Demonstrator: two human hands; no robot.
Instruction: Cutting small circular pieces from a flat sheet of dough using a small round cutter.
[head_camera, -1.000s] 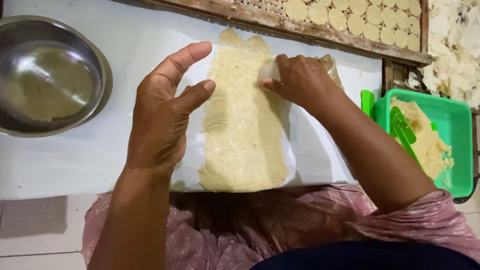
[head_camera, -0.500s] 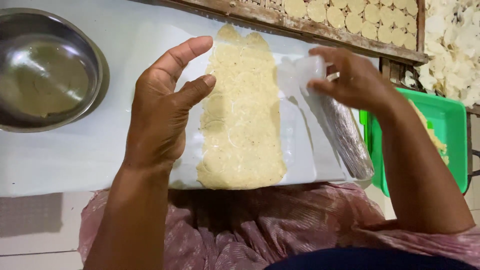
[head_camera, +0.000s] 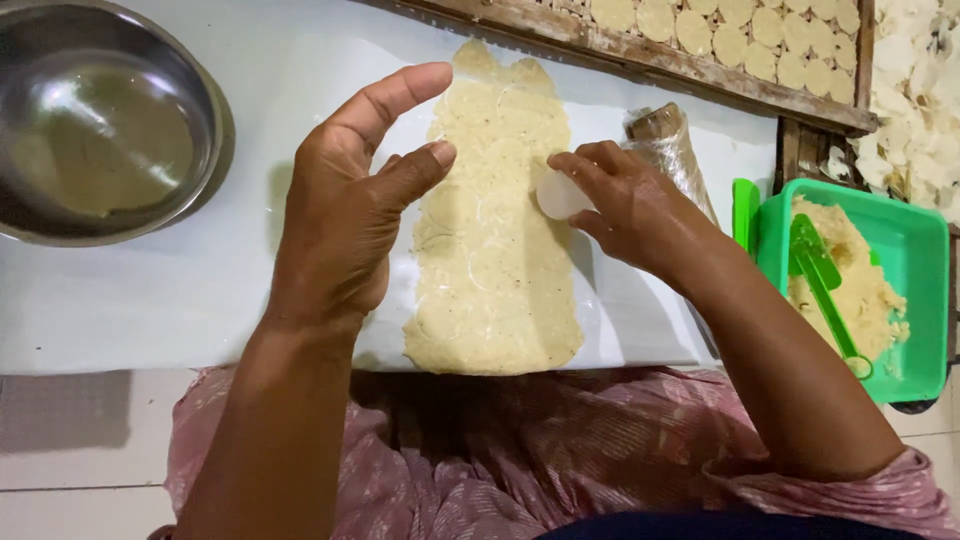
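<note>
A long sheet of flattened pale dough (head_camera: 495, 230) lies lengthwise on the white bench (head_camera: 180, 290), and everything else is best placed from it. Half a second ago the right hand (head_camera: 625, 205) was lifted off to the right of the dough, holding a clear plastic sheet clear of it; now that plastic is out of the hand and the hand has come back to the dough's right edge, its fingers pinched around a small round white cutter (head_camera: 562, 194) that touches the sheet about a third of the way down. Faint circles already show pressed across the dough, so the cover seems to be off and the cutting of rounds is in hand. The left hand (head_camera: 345, 215) has stayed on the dough's left edge, open and grasping nothing, fingers spread with the thumb tip resting on the dough as if to steady it. Just right of the dough, behind the right hand, lies a plastic-wrapped rolling pin (head_camera: 672, 150). Farther right stands a green tub (head_camera: 915, 250) with more dough and a green scraper (head_camera: 820, 275). Left of the dough sits a steel bowl (head_camera: 105, 125); beyond its far end, a wooden tray (head_camera: 640, 55) holds cut rounds.
</note>
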